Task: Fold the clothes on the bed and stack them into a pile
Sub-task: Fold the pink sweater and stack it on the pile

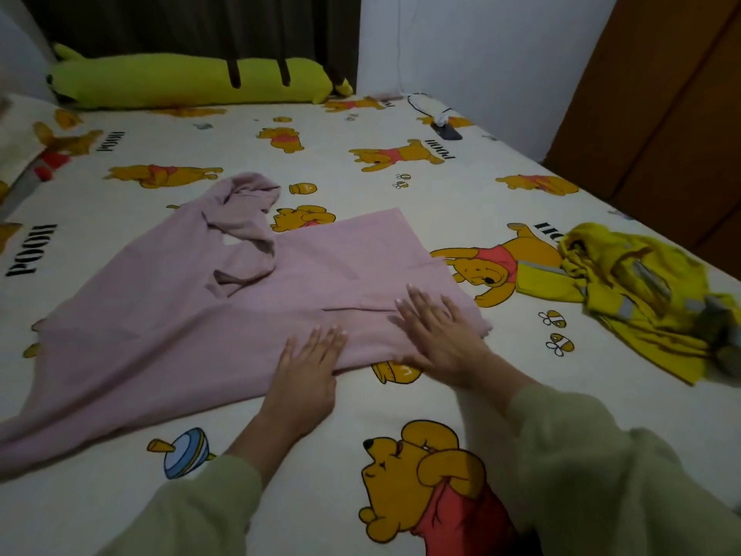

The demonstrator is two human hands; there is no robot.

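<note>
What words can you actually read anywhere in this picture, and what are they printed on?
"POOH": printed in black capitals, several times over, on the cartoon bed sheet, for example at its left edge, seen sideways or upside down.
Pink garment: no writing visible.
Yellow garment: no readable label.
Phone by the far edge: too small and dark to read.

The only writing I can read is on the bed sheet (248, 138) under my arms: the word "POOH" in black capitals, printed again and again beside the cartoon bears. One stands at far left, one near the upper left, one by the bear at upper middle. A cut-off one by the yellow garment (641, 290) probably reads the same.
</note>
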